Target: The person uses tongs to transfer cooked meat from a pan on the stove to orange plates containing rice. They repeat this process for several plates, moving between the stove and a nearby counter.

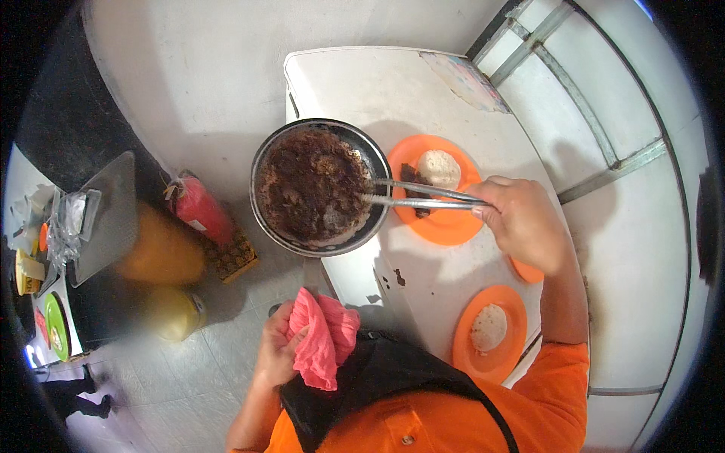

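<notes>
My left hand grips the handle of a frying pan through a pink cloth. Dark brown saucy food covers much of the pan's inside. With my right hand I hold metal tongs, their tips over the pan's right side by the food. Beneath the tongs lies an orange plate bearing a rice mound and dark pieces of food. A second orange plate, nearer my body, carries a rice mound only.
The plates stand on a white table-like surface with dark spilled drops. Part of another orange plate shows under my right wrist. Left are a red bag, a yellow container and a green plate. A person's legs show lower left.
</notes>
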Demonstrator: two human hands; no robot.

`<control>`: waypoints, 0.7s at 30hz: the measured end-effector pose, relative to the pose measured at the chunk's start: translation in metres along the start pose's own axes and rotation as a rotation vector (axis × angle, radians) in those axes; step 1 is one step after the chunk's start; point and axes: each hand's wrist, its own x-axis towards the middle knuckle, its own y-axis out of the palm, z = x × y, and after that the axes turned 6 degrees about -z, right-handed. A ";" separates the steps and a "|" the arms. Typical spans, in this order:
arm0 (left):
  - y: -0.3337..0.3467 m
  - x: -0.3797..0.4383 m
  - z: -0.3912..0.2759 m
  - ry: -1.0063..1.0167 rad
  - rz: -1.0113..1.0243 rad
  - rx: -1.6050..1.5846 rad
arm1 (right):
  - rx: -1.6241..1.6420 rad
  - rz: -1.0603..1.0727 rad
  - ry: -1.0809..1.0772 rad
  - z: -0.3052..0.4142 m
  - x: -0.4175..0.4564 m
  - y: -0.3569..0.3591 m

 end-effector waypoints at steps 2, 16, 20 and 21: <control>0.002 -0.001 -0.004 -0.015 0.007 -0.024 | -0.042 0.016 -0.006 0.005 0.000 0.005; 0.002 0.003 -0.006 -0.075 0.065 -0.085 | 0.054 -0.053 0.010 -0.012 -0.009 -0.010; -0.002 0.005 -0.003 -0.045 0.061 -0.017 | 0.272 -0.074 0.176 -0.040 -0.027 -0.022; -0.002 0.005 -0.001 -0.028 0.049 0.005 | 0.318 -0.086 0.233 -0.047 -0.034 -0.024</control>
